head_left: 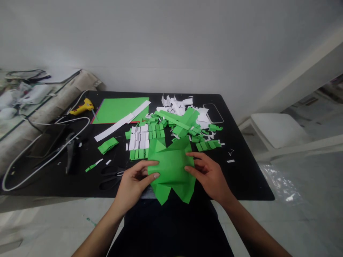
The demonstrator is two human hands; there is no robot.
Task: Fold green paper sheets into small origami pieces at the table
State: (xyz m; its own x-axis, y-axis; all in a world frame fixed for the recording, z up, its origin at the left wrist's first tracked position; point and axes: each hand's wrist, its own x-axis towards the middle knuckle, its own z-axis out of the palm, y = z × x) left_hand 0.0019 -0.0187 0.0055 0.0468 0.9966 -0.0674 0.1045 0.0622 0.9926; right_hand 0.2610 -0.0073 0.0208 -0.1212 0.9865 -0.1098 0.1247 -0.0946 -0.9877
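The left hand (131, 184) grips the left edge of a green paper cutout (171, 166), and the right hand (210, 175) grips its right edge, each with thumb and a fingertip on the facing side. The cutout is held up at the front edge of a matte black counter (243, 178), in front of the person's dark clothes. It is thin and gently bowed, with V-shaped notches at top and bottom and two pointed flaps hanging down.

Just left of the left hand lie black scissors (111, 180). Beyond the cutout, folded green and white paper pieces (139, 137) sit in rows, backed by a loose heap of crumpled white scraps (177, 105) and flat green strips (174, 119). Farther left are a small folded green packet (108, 145), a long white strip (115, 126) lying partly across smooth green sheets (120, 107), a yellow glue gun (85, 107) and a looping white cable (45, 184).

On the right, black surface shows around a few white slips (230, 161), out to the slanting side edge. Past it stand a white stool (272, 130) and, on the pale floor, a crinkled clear plastic bag (280, 184). A plain grey wall (174, 46) rises behind.
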